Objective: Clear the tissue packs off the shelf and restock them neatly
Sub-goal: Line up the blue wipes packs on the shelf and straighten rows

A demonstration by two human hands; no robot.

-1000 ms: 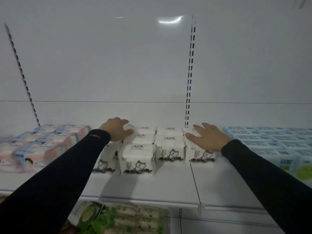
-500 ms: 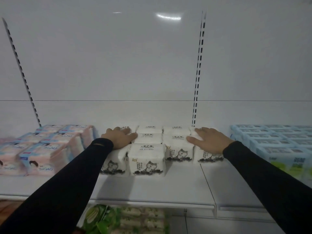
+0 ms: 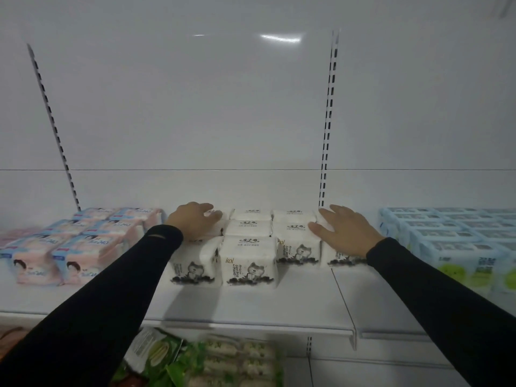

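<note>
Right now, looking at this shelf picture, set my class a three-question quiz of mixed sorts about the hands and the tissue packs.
1. True or false: the left hand holds a pink pack.
2. Which packs sit at the shelf's far right? A pink, B blue-and-green, C white
3. Fill in: both hands rest on the ____ packs with the animal drawing.

Key: 1 false. 2 B. 3 white; the right hand lies flat on them.

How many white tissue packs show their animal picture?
4: leftmost pack, second pack, third pack, rightmost pack beneath the right hand. Packs behind are mostly hidden.
</note>
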